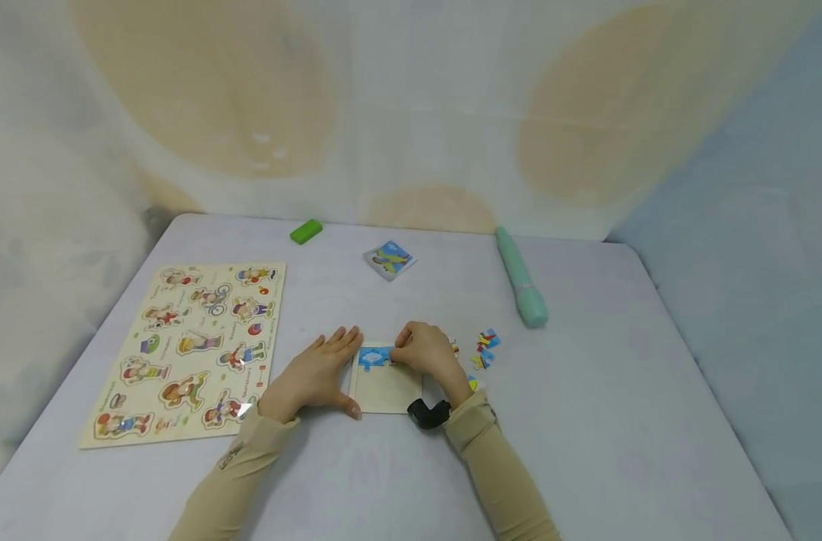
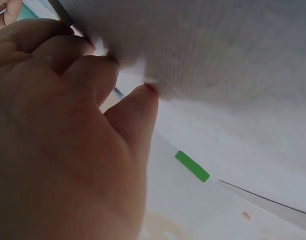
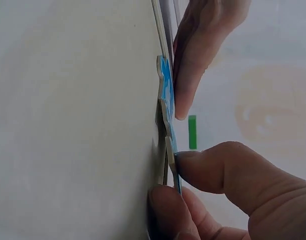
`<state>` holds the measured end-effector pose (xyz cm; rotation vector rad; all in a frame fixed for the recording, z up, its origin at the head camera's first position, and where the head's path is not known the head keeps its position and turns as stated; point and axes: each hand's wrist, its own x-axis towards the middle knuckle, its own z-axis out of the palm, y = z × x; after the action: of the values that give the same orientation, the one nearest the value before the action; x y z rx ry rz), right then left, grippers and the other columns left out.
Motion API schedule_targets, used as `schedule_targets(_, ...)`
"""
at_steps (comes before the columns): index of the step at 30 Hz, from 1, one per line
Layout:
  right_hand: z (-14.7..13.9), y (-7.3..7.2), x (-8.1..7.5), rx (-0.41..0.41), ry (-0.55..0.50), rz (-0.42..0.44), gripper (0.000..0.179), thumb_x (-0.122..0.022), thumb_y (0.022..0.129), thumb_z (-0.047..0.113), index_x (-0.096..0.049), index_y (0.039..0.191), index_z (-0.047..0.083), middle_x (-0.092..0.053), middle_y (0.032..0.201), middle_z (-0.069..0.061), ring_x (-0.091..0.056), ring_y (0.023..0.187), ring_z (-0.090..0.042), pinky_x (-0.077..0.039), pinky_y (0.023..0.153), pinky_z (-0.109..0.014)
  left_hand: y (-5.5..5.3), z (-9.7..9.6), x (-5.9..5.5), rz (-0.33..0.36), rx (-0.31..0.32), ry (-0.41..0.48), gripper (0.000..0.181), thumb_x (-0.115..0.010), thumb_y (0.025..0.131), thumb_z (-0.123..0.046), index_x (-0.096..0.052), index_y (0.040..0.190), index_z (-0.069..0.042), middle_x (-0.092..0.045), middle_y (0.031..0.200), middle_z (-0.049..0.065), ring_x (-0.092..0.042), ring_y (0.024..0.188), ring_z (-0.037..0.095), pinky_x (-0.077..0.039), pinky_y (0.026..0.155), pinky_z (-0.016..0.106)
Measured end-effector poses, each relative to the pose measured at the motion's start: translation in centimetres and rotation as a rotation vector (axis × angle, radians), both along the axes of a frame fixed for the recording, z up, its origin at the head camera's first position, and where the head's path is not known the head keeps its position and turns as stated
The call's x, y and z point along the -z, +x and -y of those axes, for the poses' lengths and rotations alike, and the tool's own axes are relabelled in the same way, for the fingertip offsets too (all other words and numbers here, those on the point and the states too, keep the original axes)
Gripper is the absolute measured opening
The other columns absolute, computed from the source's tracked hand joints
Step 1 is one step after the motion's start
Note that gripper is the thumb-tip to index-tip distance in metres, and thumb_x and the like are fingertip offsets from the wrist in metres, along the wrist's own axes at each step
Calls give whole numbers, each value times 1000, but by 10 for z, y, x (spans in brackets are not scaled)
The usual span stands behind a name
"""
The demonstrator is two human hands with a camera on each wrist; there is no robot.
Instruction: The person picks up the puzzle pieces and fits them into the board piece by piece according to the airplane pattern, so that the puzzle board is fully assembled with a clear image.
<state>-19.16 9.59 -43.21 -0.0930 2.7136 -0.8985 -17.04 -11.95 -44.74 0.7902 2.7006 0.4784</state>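
Note:
A small wooden puzzle tray lies on the table between the two hands. Blue jigsaw pieces line its far left corner. With thumb and fingertips, my right hand pinches a blue puzzle piece at the tray's far edge, beside the pieces lying there. The held piece stands slightly raised in the right wrist view. My left hand rests along the tray's left edge, fingers extended forward and thumb at the near corner. Several loose puzzle pieces lie right of the right hand, some partly hidden behind it.
To the left lies a large wooden picture board with sports figures. A green block and a small picture card sit toward the back. A mint-green stick-like object lies back right. Fabric walls border the table.

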Motion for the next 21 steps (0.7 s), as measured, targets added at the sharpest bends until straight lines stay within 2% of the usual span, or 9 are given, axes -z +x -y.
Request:
schedule_targets(11, -1, -2, -1, -6, 47, -14, 18, -74, 75, 21, -64, 83, 9, -65, 78, -3, -53, 62, -14, -38, 51, -21, 1, -2, -2, -16, 9, 3, 126, -86, 54, -57, -29, 150, 0, -25, 159, 16, -21, 149, 36, -19, 120, 57)
schedule_targets(17, 2, 1, -1, 4, 79, -20, 19, -76, 73, 23, -62, 77, 11, -62, 72, -1, -51, 57, -13, -36, 47, -20, 1, 0, -1, 2, -1, 1, 126, -86, 54, -57, -29, 151, -1, -24, 160, 14, -19, 149, 35, -18, 121, 56)
schedule_targets(21, 0, 0, 0, -11, 48, -21, 18, -75, 76, 23, -63, 77, 11, -61, 71, 0, -51, 57, -12, -36, 47, -20, 1, 0, 0, -7, -1, 7, 125, -86, 54, -57, -30, 150, 0, -25, 159, 15, -21, 149, 35, -20, 120, 56)
